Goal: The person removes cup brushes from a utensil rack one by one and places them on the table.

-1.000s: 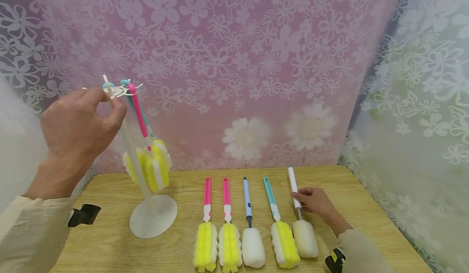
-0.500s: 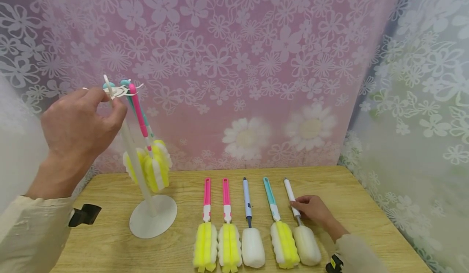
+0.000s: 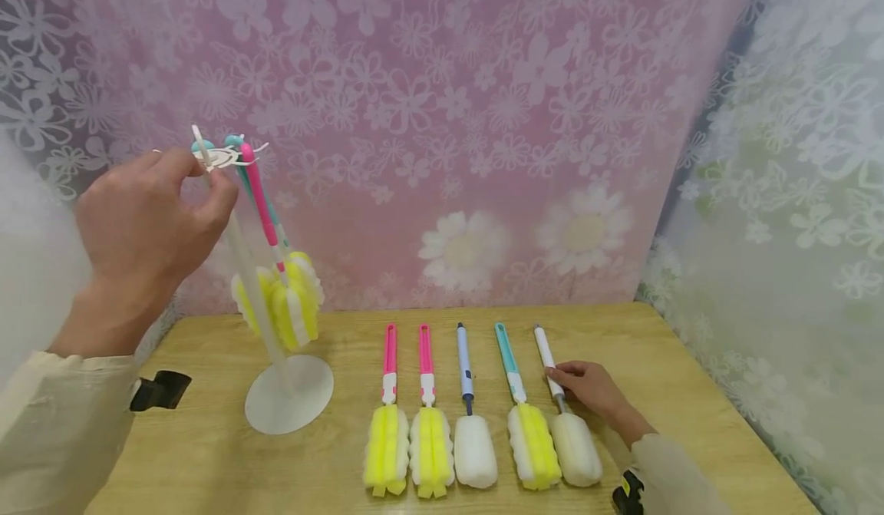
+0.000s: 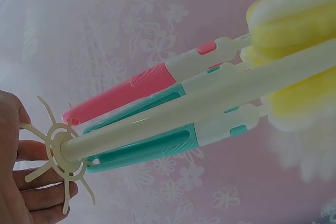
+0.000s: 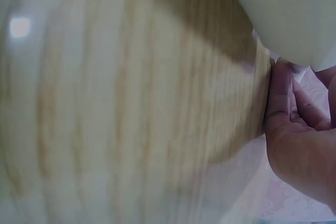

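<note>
At the top of a white hanging stand (image 3: 249,277), my left hand (image 3: 152,216) pinches the rack between thumb and finger. In the left wrist view the rack's hooked ring (image 4: 52,148) is right at the fingers. From its hooks hang a pink-handled brush (image 4: 123,95) and two teal-handled brushes (image 4: 142,148), with yellow-and-white sponge heads. My right hand (image 3: 594,392) pinches the white handle of a sponge brush (image 3: 576,450), rightmost in a row on the table. In the right wrist view its pale sponge head (image 5: 289,14) partly hides the fingers.
Left of the white-handled brush lie a teal-handled brush (image 3: 507,354), a blue-handled brush (image 3: 464,361) and two pink-handled brushes (image 3: 426,354). The stand's round base (image 3: 290,396) sits on the wooden table (image 3: 663,346). A floral curtain (image 3: 442,116) hangs behind.
The white-handled brush has shifted toward me, its handle end swinging slightly left, with my right hand still on it. My left hand stays on the stand. The head view has tilted slightly.
</note>
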The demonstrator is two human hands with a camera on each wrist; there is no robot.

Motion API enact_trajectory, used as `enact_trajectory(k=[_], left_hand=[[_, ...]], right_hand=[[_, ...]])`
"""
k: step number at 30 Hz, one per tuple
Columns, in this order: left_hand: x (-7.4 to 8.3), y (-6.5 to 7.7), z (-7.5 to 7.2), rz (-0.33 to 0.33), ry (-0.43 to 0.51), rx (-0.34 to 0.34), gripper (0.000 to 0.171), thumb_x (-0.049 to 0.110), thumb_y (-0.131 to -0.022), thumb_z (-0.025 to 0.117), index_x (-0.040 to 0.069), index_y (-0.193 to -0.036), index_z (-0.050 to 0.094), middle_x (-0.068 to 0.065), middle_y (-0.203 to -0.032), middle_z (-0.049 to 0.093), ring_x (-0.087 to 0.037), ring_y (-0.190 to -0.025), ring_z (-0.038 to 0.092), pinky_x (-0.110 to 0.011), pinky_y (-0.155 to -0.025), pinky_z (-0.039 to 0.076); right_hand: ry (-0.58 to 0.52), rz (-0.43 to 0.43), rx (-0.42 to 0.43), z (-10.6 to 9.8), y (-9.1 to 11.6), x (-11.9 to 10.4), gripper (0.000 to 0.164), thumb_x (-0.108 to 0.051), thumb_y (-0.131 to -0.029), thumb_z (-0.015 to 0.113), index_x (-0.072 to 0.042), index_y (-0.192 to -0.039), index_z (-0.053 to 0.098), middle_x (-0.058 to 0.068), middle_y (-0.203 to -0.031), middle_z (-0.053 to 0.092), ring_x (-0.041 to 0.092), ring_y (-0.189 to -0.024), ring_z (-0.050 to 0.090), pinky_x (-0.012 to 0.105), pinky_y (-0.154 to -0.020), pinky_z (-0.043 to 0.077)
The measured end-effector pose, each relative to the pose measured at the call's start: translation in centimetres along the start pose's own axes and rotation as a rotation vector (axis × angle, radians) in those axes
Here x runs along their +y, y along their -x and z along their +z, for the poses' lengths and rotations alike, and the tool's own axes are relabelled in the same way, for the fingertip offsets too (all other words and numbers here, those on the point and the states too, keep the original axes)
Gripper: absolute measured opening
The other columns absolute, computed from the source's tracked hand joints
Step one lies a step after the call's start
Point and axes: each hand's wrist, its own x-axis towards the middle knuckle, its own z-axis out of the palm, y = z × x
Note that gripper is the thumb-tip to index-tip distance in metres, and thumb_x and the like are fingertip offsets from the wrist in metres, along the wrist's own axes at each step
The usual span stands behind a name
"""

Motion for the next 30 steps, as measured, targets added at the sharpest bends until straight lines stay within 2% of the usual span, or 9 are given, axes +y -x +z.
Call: enact_trajectory(k=[4, 9, 16, 23, 30], left_hand=[[0.1, -0.5, 0.1, -0.003, 0.002, -0.017, 0.03, 0.028, -0.075, 0.046, 0.004, -0.072, 0.065, -0.011, -0.053, 0.049, -0.025, -0.043, 0.032, -0.036, -0.04, 0.019], [0.1, -0.5, 0.3, -0.01, -0.002, -0.037, 0.028, 0.027, -0.076, 0.047, 0.005, -0.073, 0.065, -0.011, -0.055, 0.05, -0.026, -0.044, 0.034, -0.036, -0.041, 0.02], [0.0, -0.6, 0.5, 0.013, -0.01, -0.018, 0.031, 0.029, -0.077, 0.046, 0.004, -0.075, 0.066, -0.012, -0.053, 0.049, -0.026, -0.041, 0.031, -0.036, -0.04, 0.02], [0.0, -0.4, 0.2, 0.021, -0.024, -0.035, 0.032, 0.029, -0.077, 0.045, 0.005, -0.076, 0.066, -0.012, -0.056, 0.052, -0.027, -0.043, 0.035, -0.036, -0.04, 0.021], [-0.2, -0.2, 0.2, 0.023, -0.013, -0.012, 0.031, 0.029, -0.077, 0.045, 0.004, -0.075, 0.065, -0.013, -0.056, 0.052, -0.028, -0.045, 0.037, -0.037, -0.042, 0.023]], right_hand=[[0.013, -0.018, 0.003, -0.6, -0.4, -0.3, 0.058, -0.046, -0.079, 0.057, 0.0, -0.114, 0.056, 0.007, -0.105, 0.059, 0.014, -0.084, 0.058, 0.03, -0.071, 0.047], [0.012, 0.004, -0.005, -1.1, -0.3, -0.5, 0.059, -0.047, -0.079, 0.057, 0.0, -0.115, 0.055, 0.007, -0.105, 0.058, 0.014, -0.083, 0.057, 0.031, -0.071, 0.047], [0.018, 0.024, -0.02, -1.4, 0.1, -0.6, 0.062, -0.048, -0.079, 0.056, -0.001, -0.119, 0.053, 0.01, -0.11, 0.056, 0.016, -0.087, 0.057, 0.033, -0.074, 0.047], [-0.017, 0.032, -0.02, -0.8, 0.4, -0.2, 0.061, -0.048, -0.078, 0.057, -0.002, -0.117, 0.054, 0.007, -0.107, 0.057, 0.015, -0.084, 0.057, 0.032, -0.072, 0.047], [-0.034, 0.037, -0.013, 0.0, 0.4, -0.1, 0.059, -0.048, -0.079, 0.057, -0.003, -0.117, 0.055, 0.006, -0.106, 0.058, 0.014, -0.083, 0.056, 0.029, -0.07, 0.047]])
